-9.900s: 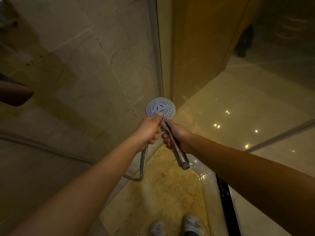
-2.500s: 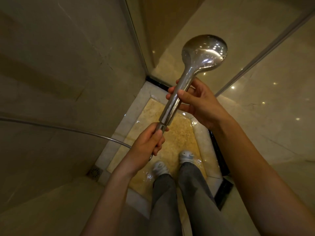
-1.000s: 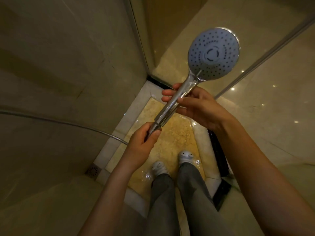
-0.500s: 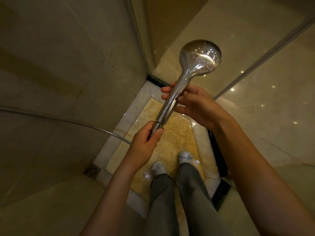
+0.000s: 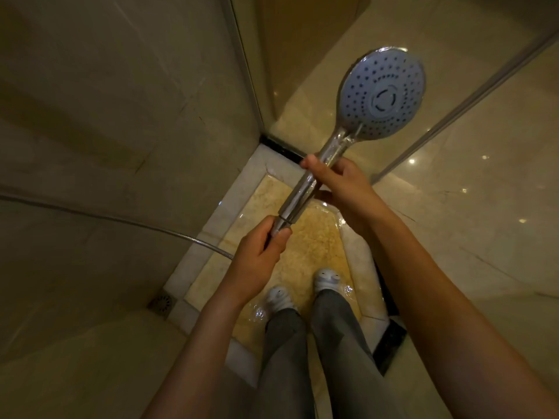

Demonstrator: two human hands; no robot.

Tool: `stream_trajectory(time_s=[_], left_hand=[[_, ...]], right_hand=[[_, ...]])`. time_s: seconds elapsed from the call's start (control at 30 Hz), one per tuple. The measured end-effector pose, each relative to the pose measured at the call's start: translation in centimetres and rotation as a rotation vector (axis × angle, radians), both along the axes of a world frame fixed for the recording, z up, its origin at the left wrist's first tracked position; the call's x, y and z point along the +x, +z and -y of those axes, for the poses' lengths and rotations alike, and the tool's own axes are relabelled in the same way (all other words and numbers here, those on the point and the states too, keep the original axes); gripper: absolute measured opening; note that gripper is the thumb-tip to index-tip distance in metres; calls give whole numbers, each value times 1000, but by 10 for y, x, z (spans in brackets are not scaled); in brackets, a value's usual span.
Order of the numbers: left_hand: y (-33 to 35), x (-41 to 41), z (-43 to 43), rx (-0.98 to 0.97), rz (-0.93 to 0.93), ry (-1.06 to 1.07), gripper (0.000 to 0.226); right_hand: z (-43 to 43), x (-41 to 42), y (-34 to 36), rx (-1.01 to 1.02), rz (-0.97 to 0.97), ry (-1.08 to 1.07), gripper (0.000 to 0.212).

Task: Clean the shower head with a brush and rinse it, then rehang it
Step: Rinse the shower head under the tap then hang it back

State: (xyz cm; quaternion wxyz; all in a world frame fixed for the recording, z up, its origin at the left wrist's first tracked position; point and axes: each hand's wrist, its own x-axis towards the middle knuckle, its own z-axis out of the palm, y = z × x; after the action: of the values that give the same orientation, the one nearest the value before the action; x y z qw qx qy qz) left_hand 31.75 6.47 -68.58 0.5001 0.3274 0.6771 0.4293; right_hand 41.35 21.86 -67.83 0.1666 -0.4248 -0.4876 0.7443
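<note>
The chrome shower head [image 5: 381, 95] is held up at the upper right, its pale nozzle face turned toward me. My right hand [image 5: 338, 182] grips the upper part of its handle. Lower down, my left hand [image 5: 260, 255] is closed around the bottom end of the handle where the hose joins. The metal hose [image 5: 127, 220] runs off to the left along the wall. No brush is in view.
Tiled wall on the left, glass panels [image 5: 453, 101] ahead and right. A wet yellow stone floor [image 5: 314, 237] lies below, with my feet in pale slippers [image 5: 328, 279]. A floor drain [image 5: 161, 303] sits at the lower left.
The shower head has been turned about its handle: half a second ago its chrome back faced me, now the nozzle face does. Both hands keep their grip in about the same place.
</note>
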Motion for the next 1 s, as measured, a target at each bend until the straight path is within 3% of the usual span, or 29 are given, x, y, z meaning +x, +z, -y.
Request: stream_trajectory(time_s=[0.1,0.17,0.3,0.43,0.53,0.63,0.77,1.0], left_hand=[[-3,-4,3,-27,-2,17,24],[-3,-7,3,-36,-12,19,27],[0,-8,1,-23,-20,3,17],[3,-3,-2,-1,-8,-19,17],[4,4,-4,28,21,-23,17],[4,1,-6,33,4,3,20],[-2,-6,-4,5,0,15,20],[-6,-9,-1,-1,-25,20,30]], right_hand=[[-4,11,0,-264,-283,135,27],[-7,14,2,-305,-359,188,37],[-8,14,5,-213,-284,193,36],[-6,7,15,-14,-38,95,19],[-4,-1,11,93,89,26,23],[-4,0,6,-36,-11,31,18],[-10,12,6,-265,-295,149,33],[-6,7,2,-106,-130,116,27]])
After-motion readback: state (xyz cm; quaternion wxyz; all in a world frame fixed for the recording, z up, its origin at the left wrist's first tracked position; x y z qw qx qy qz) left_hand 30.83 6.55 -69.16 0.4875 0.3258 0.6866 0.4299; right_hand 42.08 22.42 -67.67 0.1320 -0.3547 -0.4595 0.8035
